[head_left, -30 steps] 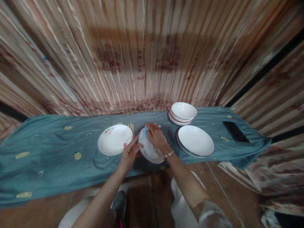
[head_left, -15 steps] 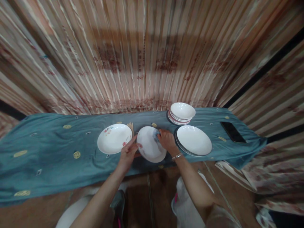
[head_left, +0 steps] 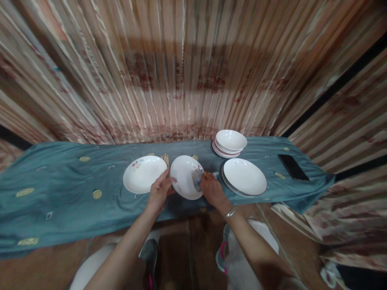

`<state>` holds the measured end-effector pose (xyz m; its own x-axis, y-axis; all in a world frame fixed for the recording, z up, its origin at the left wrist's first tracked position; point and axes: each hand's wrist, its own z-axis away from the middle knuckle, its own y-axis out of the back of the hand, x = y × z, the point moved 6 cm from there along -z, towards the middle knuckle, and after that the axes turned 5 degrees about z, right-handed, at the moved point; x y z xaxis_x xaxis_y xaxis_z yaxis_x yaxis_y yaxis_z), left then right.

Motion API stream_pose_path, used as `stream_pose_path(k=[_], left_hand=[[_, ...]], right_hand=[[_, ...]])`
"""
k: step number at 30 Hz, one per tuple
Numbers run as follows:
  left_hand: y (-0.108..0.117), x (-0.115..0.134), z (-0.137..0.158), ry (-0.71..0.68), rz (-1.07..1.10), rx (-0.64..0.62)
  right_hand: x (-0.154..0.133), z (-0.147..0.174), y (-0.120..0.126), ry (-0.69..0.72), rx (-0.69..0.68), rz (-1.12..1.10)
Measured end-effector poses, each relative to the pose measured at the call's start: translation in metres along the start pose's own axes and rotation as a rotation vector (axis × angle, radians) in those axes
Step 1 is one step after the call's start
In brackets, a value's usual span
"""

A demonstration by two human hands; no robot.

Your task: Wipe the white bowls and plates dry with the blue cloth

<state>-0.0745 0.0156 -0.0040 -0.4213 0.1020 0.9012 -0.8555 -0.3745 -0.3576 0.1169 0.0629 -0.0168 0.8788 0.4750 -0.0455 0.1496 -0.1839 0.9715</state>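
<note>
A white plate with a small floral print (head_left: pixel 184 173) is held up over the table, tilted. My left hand (head_left: pixel 159 190) grips its left rim, thumb on the face and fingers partly hidden behind it. My right hand (head_left: pixel 212 189) is closed on a bluish-grey cloth (head_left: pixel 198 179), which presses against the plate's right side. Left of my left hand lies another white plate (head_left: pixel 143 174) with flowers near its rim. Behind the gap between the two plates, several wooden chopsticks (head_left: pixel 165 160) lie on the cloth-covered table.
Beside my right hand stands a stack of white plates (head_left: pixel 244 177). Several stacked bowls (head_left: pixel 230 141) sit behind it. A black phone (head_left: pixel 293 167) lies at the right on the teal tablecloth (head_left: pixel 69 193). A pleated curtain (head_left: pixel 175 80) hangs along the back.
The held plate has tilted and shifted slightly up and left. My right hand, with the cloth, has slid lower along its right side, uncovering a flower print there.
</note>
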Motion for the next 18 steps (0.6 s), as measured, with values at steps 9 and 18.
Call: stream_pose_path(k=[9,18], left_hand=[[0.000,-0.001,-0.001,-0.012,0.007,-0.005],[-0.001,-0.004,-0.001,-0.002,0.013,-0.008]], right_hand=[[-0.018,0.018,0.018,0.180,-0.123,-0.449],[-0.051,0.006,0.033,0.188,-0.066,-0.979]])
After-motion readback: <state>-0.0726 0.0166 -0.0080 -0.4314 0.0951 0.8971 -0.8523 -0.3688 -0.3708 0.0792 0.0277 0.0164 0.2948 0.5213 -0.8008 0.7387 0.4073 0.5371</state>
